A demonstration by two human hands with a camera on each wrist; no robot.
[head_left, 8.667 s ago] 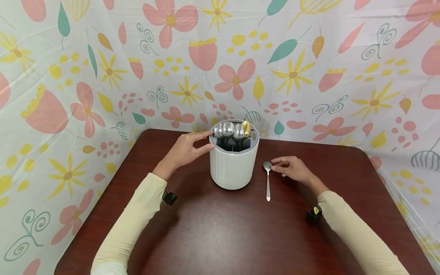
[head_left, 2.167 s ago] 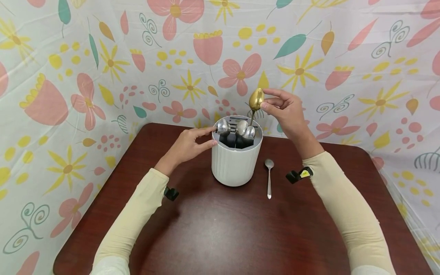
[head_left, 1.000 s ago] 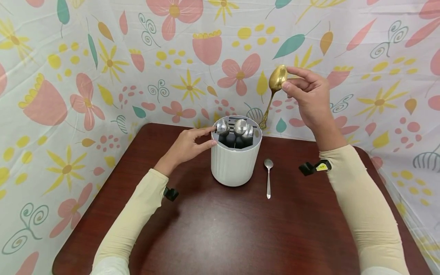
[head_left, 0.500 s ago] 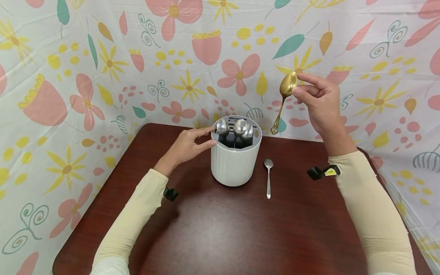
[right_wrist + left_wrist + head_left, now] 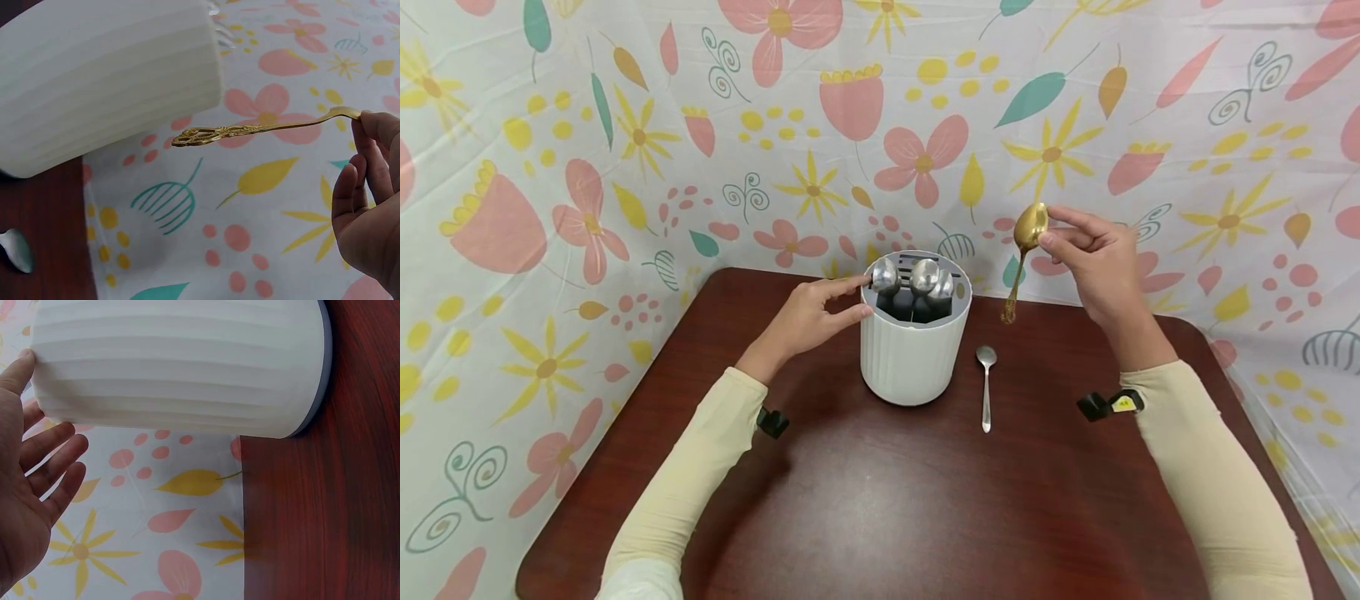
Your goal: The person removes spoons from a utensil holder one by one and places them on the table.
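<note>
My right hand pinches a gold spoon by the edge of its bowl, above the table. The ornate handle hangs down, apart from the holder and the tabletop. A white ribbed cutlery holder stands upright with several silver spoons in its dark compartments, bowls up. At its left rim my left hand rests thumb and fingertips on the wall, the other fingers loosely bent in the left wrist view. A silver spoon lies on the table to the holder's right.
The dark red-brown table has rounded far corners. A flower-printed cloth hangs behind and to both sides, close behind the holder. Each wrist carries a small black camera.
My right hand has lifted the gold spoon out of the holder, carried it right, and over the last half second lowered it. My left hand stays at the rim.
</note>
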